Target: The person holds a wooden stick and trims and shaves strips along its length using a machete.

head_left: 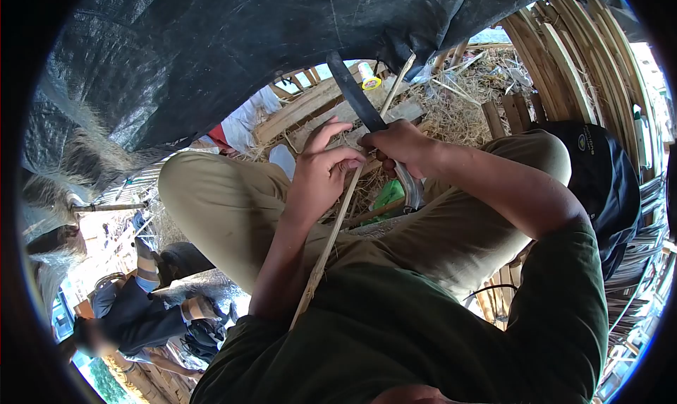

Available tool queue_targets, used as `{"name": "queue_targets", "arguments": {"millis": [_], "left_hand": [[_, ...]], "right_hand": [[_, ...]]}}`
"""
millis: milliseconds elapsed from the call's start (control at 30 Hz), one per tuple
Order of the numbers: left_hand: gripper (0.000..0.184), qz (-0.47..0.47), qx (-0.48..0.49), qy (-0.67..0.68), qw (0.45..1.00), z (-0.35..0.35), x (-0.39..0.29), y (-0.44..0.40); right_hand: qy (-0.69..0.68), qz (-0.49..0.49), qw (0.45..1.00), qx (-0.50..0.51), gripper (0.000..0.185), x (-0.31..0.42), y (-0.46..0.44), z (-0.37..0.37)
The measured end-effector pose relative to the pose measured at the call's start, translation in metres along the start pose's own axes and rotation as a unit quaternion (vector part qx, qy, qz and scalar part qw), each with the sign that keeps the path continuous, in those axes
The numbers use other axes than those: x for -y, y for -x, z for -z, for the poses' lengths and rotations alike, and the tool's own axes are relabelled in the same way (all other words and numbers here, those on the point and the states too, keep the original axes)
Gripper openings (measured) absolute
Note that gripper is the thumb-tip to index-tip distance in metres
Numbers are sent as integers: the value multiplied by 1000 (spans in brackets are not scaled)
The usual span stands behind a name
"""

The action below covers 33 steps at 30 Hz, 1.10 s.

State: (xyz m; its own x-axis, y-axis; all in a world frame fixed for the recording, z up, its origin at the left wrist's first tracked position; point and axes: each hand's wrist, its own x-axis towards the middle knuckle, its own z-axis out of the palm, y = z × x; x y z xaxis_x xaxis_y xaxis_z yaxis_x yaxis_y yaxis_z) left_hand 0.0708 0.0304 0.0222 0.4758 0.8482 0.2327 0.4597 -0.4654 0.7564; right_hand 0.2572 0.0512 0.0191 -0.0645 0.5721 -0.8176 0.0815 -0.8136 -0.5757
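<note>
My right hand (405, 148) is closed around a machete whose dark blade (355, 93) points up and to the left. The lower end of its handle (410, 187) shows below my fist. A long, thin strip of split bamboo or wood (331, 245) runs slantwise from my chest, between my hands and past the blade to its far tip. My left hand (324, 165) pinches this strip with thumb and fingertips just below the blade, its other fingers bent. The blade crosses the strip close to my right fist; whether the edge touches it is hidden.
A black tarp (211, 58) hangs ahead. Wooden slats (557, 65) and a black bag (599, 185) stand at the right. Straw and shavings (465, 104), planks (303, 111) and a yellow-white cup (369, 77) lie beyond my knees. Another person (141, 312) is at lower left.
</note>
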Motion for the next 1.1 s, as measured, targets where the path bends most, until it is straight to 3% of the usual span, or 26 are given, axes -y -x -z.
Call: {"name": "queue_targets", "arguments": {"millis": [267, 367, 867, 1100], "left_hand": [[10, -8, 4, -23, 1000, -6, 5, 2], [17, -21, 3, -40, 999, -4, 2, 1], [19, 20, 78, 7, 997, 1, 12, -6], [21, -7, 87, 15, 996, 3, 4, -9]], "right_hand": [[6, 17, 1000, 4, 27, -4, -2, 2], [21, 9, 1000, 9, 26, -1, 1, 1], [10, 21, 1000, -3, 27, -6, -8, 2], [17, 25, 1000, -7, 27, -4, -4, 2]]}}
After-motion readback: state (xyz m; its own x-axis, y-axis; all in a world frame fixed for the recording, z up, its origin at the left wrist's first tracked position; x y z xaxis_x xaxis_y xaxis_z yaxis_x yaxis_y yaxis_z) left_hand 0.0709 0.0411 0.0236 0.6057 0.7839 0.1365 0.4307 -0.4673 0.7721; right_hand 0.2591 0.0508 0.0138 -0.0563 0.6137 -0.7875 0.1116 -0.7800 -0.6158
